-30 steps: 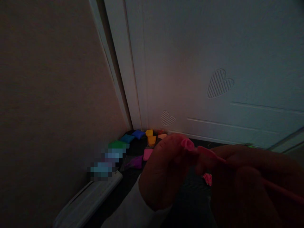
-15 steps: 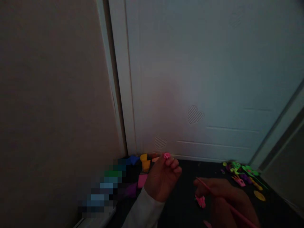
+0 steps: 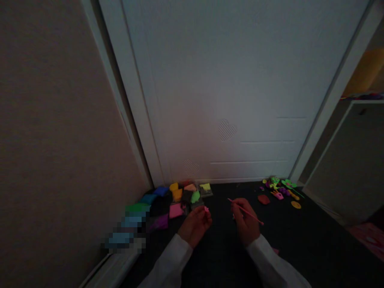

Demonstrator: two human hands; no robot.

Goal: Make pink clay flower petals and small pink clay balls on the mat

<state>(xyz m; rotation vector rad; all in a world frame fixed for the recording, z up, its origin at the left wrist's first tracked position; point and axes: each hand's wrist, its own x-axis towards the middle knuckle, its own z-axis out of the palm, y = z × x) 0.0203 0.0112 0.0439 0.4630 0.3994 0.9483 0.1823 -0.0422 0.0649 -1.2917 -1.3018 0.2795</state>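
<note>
Pink, small shaped piece (image 3: pixel 207 209), finger-pinched in left hand (image 3: pixel 195 226); slender pink rod (image 3: pixel 253 217), finger-gripped in right hand (image 3: pixel 248 229); light pressure likely best.

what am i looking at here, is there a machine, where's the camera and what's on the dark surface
There's no machine: these are a person's two bare hands, seen by a camera worn on the head, looking forward and down. The left hand has a small pink piece at its fingertips. The right hand holds a thin pink stick, rather like a pen. On the dark surface, coloured packets lie to the left, among them a pink packet and a blue packet; part of that side is pixelated. To the right are a reddish piece, a yellow disc and a cluster of small colourful shapes, too dim to make out fully. Behind stands a pale panel with heart patterns.
</note>
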